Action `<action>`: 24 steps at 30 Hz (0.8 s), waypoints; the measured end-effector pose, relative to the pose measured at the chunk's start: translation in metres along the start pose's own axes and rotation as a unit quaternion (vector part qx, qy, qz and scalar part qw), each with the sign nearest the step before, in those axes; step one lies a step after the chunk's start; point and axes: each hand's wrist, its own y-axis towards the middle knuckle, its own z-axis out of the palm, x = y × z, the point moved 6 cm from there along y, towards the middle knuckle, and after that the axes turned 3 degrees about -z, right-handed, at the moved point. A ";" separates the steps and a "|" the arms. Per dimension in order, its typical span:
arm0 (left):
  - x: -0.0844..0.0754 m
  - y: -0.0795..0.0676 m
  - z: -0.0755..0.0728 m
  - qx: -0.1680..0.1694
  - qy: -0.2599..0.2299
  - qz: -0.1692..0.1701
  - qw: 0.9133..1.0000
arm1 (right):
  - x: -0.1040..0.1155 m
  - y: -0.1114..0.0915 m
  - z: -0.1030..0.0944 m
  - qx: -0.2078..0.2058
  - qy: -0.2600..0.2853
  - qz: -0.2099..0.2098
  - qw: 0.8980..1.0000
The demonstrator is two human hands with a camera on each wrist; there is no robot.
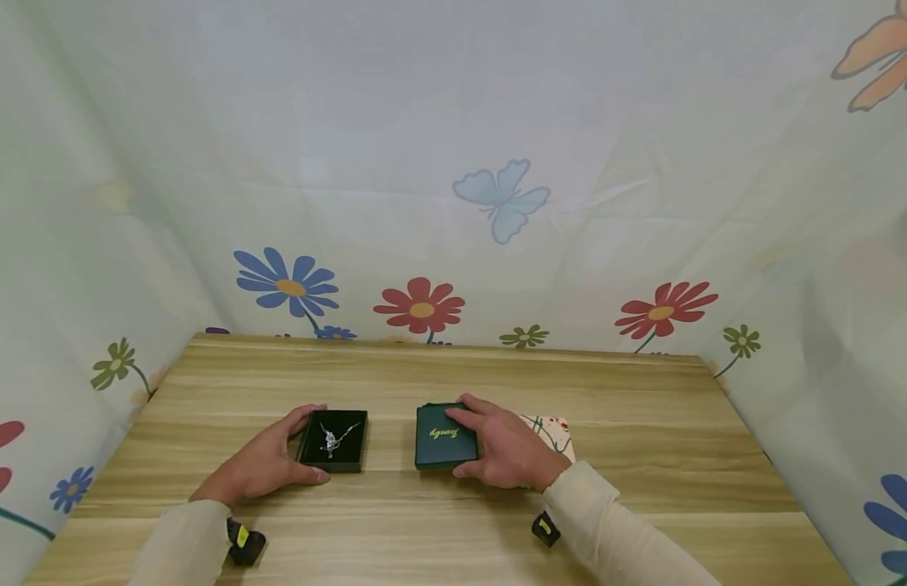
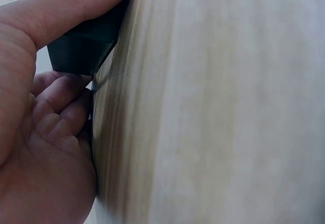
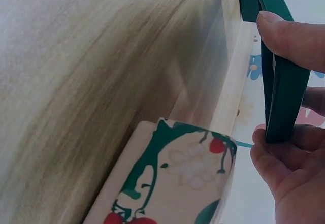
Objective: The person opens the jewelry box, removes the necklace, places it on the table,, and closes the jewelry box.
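Observation:
On the left of the table my left hand [image 1: 266, 456] grips a dark green jewelry box base [image 1: 347, 467], thumb at its near side and fingers at the far side. A silver necklace [image 1: 330, 441] with a pendant lies on the black lining inside. The left wrist view shows the thumb against the box's wall [image 2: 78, 54]. My right hand [image 1: 508, 448] holds the green box lid [image 1: 433, 446], which has gold lettering on top. In the right wrist view the lid [image 3: 289, 99] is pinched between thumb and fingers, raised off the table.
A cream box with a floral and cherry print [image 3: 188, 168] sits on the table, partly behind my right hand in the head view. The wood-grain table [image 1: 395, 529] meets a flower-patterned cloth backdrop [image 1: 395, 146] at its back and sides.

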 end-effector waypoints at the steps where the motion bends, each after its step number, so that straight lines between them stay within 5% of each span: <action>1: 0.000 0.000 0.000 0.000 0.000 0.000 1.000 | 0.000 0.000 0.001 0.001 -0.002 0.001 1.000; 24: 0.000 0.001 0.000 -0.005 0.002 0.001 1.000 | -0.001 0.005 0.011 0.021 -0.048 0.000 0.999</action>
